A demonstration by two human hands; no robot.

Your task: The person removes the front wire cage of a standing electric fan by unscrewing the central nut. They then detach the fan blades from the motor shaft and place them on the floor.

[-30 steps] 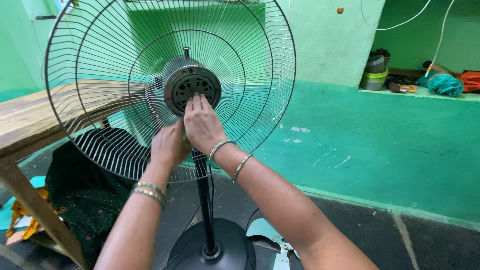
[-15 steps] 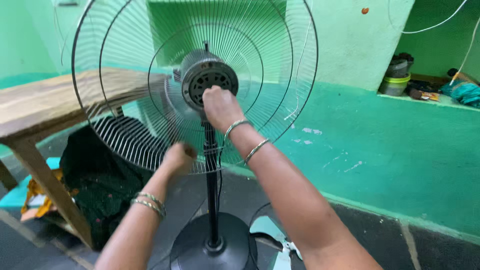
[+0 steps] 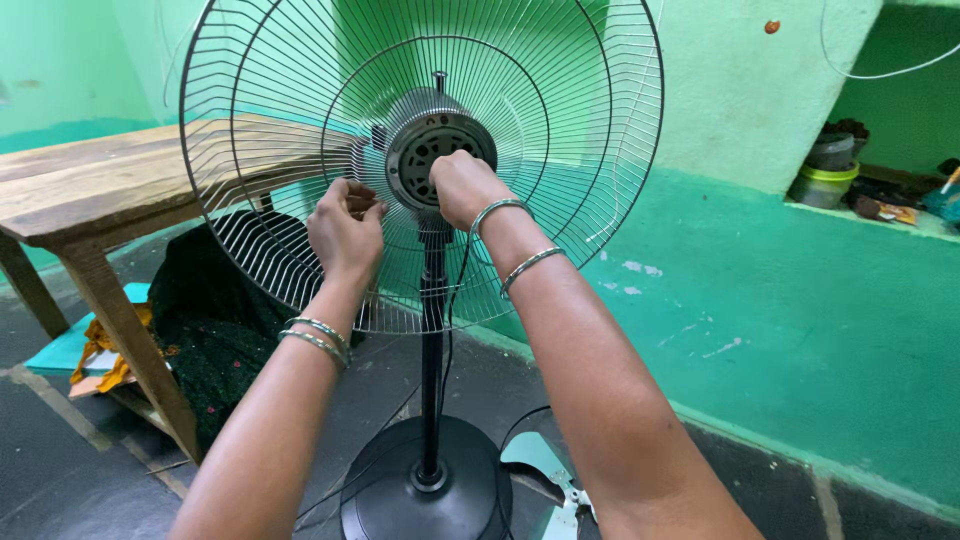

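The left hand (image 3: 345, 228) has come back up: half a second ago it hung low by the grille's bottom edge, curled and away from the motor; now it sits against the grille (image 3: 270, 150) wires just left of the motor (image 3: 435, 150), fingers curled in a loose fist and hooked on the wires. That puts both hands at the hub again, one bracing, one working, so the work at the motor face looks under way rather than finished. The right hand (image 3: 462, 188) has stayed on the motor's lower front edge; its fingers are bent and bunched, pressing or pinching something at the rim, though what they grip is hidden behind the knuckles. The fan stands on its pole (image 3: 432, 350) and round black base (image 3: 400, 500) on the floor, just right of the wooden table (image 3: 90, 195)'s near corner. A loose pale fan blade (image 3: 540, 465) lies on the floor touching the base's right side, and dark cloth (image 3: 215, 310) is heaped under the table
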